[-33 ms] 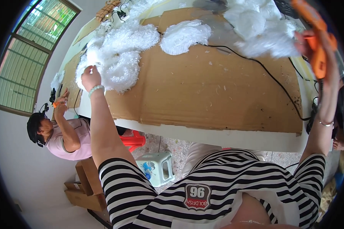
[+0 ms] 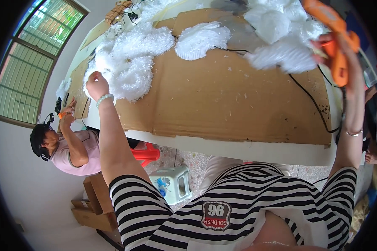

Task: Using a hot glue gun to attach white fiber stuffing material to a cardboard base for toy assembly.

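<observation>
Our left fingers pinch closed at white tinsel, hold unclear; our right fingers grip an orange tool whose swing could snag the cord.

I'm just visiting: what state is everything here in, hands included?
Left hand: fingers bent, at the white fluffy pile; whether it pinches any is unclear.
Right hand: beside the white bundle; grip unclear.
Orange device: tilted, at the right hand; gripped or worn, unclear.
White fluffy pile: loose, spread out.
White bundle: blurred.
Cardboard: flat on the table, front edge ragged.
Black cable: slack, partly covered.
Pale stool: upright.
</observation>
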The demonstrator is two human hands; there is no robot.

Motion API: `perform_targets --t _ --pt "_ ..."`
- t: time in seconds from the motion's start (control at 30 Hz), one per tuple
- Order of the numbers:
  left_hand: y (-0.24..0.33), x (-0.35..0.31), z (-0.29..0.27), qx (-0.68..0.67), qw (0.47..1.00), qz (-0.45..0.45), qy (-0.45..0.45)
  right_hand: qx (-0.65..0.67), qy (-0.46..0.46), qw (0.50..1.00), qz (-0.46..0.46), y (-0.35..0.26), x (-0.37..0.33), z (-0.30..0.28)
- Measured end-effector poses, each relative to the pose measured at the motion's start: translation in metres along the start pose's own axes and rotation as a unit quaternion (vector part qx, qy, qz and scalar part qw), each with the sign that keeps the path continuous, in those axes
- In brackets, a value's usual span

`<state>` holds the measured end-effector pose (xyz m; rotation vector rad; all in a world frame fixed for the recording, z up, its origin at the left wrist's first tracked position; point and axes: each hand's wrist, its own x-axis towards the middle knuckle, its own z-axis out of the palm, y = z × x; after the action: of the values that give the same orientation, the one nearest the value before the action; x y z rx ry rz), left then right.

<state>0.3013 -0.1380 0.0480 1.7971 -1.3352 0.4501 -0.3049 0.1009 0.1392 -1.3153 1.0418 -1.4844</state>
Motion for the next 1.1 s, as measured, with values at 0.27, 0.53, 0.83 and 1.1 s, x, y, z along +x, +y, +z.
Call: perform_targets --t 0.27,0.53,0.83,1.1 --pt "0.106 -0.095 -0.061 -0.654 0.717 -0.13 -0.205 -0.01 -0.02 0.999 0.039 0.052 -0.004 0.079" --pt "0.224 -0.22 -0.075 -0.756 0.527 -0.16 -0.353 0.089 -0.07 0.993 0.029 0.074 -0.007 0.1" --pt "0.252 -0.27 -0.078 -0.761 0.482 -0.159 -0.403 0.025 -0.064 0.997 0.021 0.079 -0.012 0.069" --pt "0.281 -0.29 -0.101 -0.715 0.502 -0.154 -0.462 0.029 -0.146 0.989 -0.005 0.086 -0.022 0.069"
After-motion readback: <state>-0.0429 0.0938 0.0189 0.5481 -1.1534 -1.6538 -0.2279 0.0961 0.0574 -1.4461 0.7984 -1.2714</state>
